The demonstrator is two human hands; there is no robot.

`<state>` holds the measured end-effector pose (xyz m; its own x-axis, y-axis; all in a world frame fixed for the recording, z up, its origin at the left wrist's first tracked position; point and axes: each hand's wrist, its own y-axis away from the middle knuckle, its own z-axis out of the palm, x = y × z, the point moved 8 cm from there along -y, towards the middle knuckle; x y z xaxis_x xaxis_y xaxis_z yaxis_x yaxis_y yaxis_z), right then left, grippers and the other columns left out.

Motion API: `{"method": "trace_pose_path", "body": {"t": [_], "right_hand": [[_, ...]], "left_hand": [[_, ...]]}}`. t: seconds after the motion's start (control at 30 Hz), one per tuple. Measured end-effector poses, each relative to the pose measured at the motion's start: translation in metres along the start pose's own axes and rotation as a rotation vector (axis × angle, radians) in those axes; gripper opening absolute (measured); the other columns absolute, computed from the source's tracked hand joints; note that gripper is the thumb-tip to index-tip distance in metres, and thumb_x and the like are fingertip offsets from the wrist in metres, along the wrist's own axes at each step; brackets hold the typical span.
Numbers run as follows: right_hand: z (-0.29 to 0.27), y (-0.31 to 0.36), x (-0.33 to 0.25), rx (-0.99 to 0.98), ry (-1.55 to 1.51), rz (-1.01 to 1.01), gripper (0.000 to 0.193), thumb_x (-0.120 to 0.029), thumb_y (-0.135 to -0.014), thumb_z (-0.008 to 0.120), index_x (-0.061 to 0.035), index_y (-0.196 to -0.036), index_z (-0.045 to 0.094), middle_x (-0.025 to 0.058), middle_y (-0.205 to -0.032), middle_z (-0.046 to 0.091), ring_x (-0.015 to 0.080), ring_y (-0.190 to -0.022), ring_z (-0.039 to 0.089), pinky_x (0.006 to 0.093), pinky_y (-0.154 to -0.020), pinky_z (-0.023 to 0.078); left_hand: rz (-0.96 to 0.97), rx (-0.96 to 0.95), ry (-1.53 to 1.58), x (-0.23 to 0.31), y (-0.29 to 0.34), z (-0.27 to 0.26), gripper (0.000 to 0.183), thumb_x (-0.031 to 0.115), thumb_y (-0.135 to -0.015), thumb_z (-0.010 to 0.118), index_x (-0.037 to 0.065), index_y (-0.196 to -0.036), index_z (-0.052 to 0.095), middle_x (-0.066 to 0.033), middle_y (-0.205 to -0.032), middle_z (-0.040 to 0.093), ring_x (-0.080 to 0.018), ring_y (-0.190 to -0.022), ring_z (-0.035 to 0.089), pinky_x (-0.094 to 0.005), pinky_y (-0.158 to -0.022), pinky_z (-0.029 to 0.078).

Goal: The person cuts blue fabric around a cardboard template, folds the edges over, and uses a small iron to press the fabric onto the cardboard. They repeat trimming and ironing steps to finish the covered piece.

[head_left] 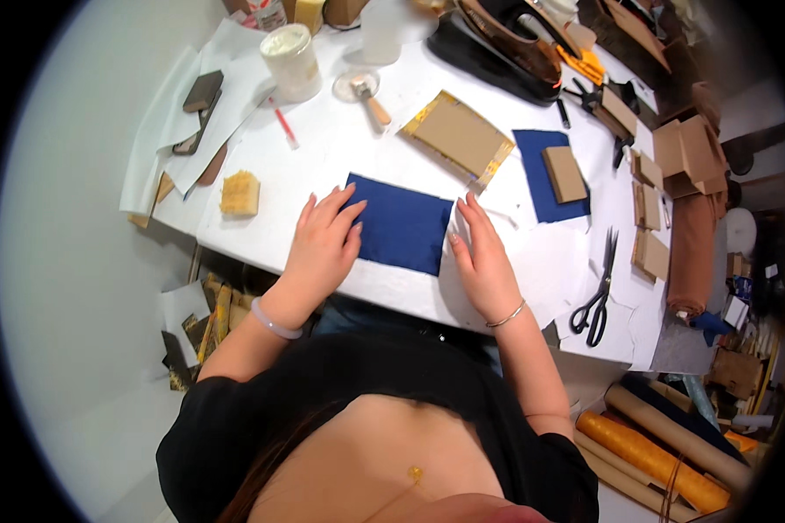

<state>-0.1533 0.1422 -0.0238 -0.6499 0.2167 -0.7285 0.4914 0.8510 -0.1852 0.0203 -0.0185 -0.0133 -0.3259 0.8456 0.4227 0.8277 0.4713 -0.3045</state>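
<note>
A dark blue rectangular piece of cloth [401, 225] lies flat on the white table in front of me. My left hand [325, 231] is open, its fingertips resting at the cloth's left edge. At the opposite edge is my right hand [484, 261], also open, with its fingers stretched out and the thumb near the cloth. Neither hand grips anything. Just beyond the cloth sits a grey-brown board [460, 135] with yellow patterned material showing around its edges. To the right, a brown block [564, 174] rests on a second dark blue cloth [536, 187].
Black scissors [598, 305] lie at the right, near several small boards [647, 207]. A yellow sponge [240, 193] is at the left. Farther back stand a white tub [291, 65], a wooden-handled brush [371, 100] on a small dish, and an iron [519, 44]. Fabric rolls [650, 458] lie below right.
</note>
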Motion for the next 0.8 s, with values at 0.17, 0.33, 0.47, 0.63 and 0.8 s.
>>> {"method": "trace_pose_path", "body": {"t": [0.17, 0.33, 0.47, 0.63, 0.8], "right_hand": [[-0.024, 0.001, 0.017, 0.157, -0.106, 0.057, 0.046, -0.007, -0.100, 0.059, 0.0004, -0.145, 0.051, 0.0227, -0.147, 0.054, 0.0345, -0.129, 0.059, 0.0413, -0.110, 0.046], [-0.033, 0.012, 0.041, 0.345, -0.287, 0.083, 0.033, -0.004, -0.104, 0.052, 0.0009, -0.136, 0.056, 0.0143, -0.136, 0.063, 0.0223, -0.113, 0.067, 0.0345, -0.101, 0.051], [-0.024, 0.008, 0.064, 0.384, -0.592, 0.136, 0.027, -0.002, -0.103, 0.054, 0.0014, -0.129, 0.058, 0.0136, -0.122, 0.068, 0.0181, -0.100, 0.068, 0.0319, -0.090, 0.056], [-0.027, 0.006, 0.071, 0.381, -0.719, 0.217, 0.026, 0.000, -0.103, 0.056, 0.0011, -0.129, 0.058, 0.0089, -0.109, 0.066, 0.0131, -0.091, 0.064, 0.0289, -0.083, 0.056], [-0.033, 0.008, 0.069, 0.411, -0.692, 0.203, 0.030, 0.003, -0.101, 0.059, -0.0008, -0.130, 0.057, 0.0056, -0.106, 0.062, 0.0098, -0.090, 0.060, 0.0256, -0.079, 0.055]], "left_hand": [[0.001, 0.093, -0.029, -0.018, -0.004, -0.009, 0.035, 0.005, -0.094, 0.063, 0.003, -0.129, 0.063, -0.0172, -0.145, 0.056, -0.0375, -0.135, 0.053, -0.0566, -0.118, 0.036], [0.001, 0.141, -0.041, -0.029, 0.002, -0.011, 0.041, 0.004, -0.093, 0.063, 0.002, -0.133, 0.058, -0.0192, -0.148, 0.053, -0.0394, -0.135, 0.052, -0.0557, -0.119, 0.035], [0.007, 0.139, -0.011, -0.032, 0.003, -0.004, 0.042, 0.004, -0.093, 0.063, 0.001, -0.134, 0.057, -0.0193, -0.149, 0.053, -0.0409, -0.134, 0.052, -0.0552, -0.119, 0.035], [0.023, 0.121, -0.028, -0.030, 0.004, 0.000, 0.045, 0.002, -0.092, 0.063, 0.000, -0.136, 0.054, -0.0199, -0.149, 0.053, -0.0417, -0.132, 0.053, -0.0541, -0.118, 0.036], [0.003, 0.150, 0.021, -0.029, 0.001, -0.003, 0.050, 0.001, -0.092, 0.064, 0.000, -0.140, 0.050, -0.0220, -0.148, 0.053, -0.0422, -0.132, 0.053, -0.0529, -0.118, 0.037]]}}
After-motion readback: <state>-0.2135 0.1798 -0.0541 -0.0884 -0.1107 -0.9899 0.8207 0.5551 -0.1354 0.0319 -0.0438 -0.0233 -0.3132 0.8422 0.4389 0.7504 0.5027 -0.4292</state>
